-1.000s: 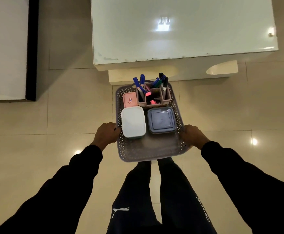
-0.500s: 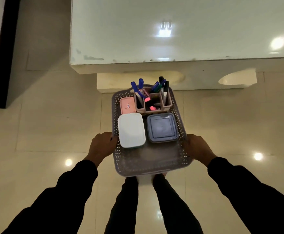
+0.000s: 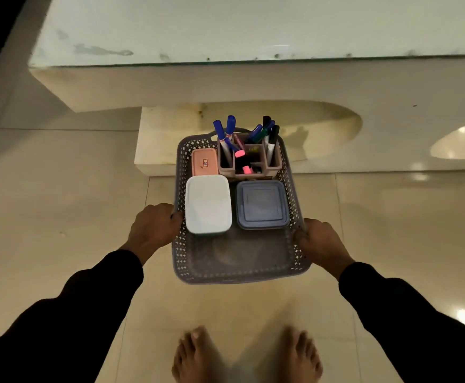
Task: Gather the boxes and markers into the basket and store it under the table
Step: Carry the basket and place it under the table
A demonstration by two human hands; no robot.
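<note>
The basket (image 3: 239,261) now sits lower and nearer the desk (image 3: 253,29), and bare feet (image 3: 198,357) have come into view on the floor. The left hand (image 3: 153,230) has its fingers curled over the left rim; the right hand (image 3: 322,244) grips the right rim. Inside lie a white box (image 3: 208,203), a blue box (image 3: 261,204) and markers (image 3: 249,134) in a holder (image 3: 250,161).

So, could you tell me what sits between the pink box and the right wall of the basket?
In the head view, the marker holder fills that stretch between the pink box and the basket wall, with markers standing in it.
</note>
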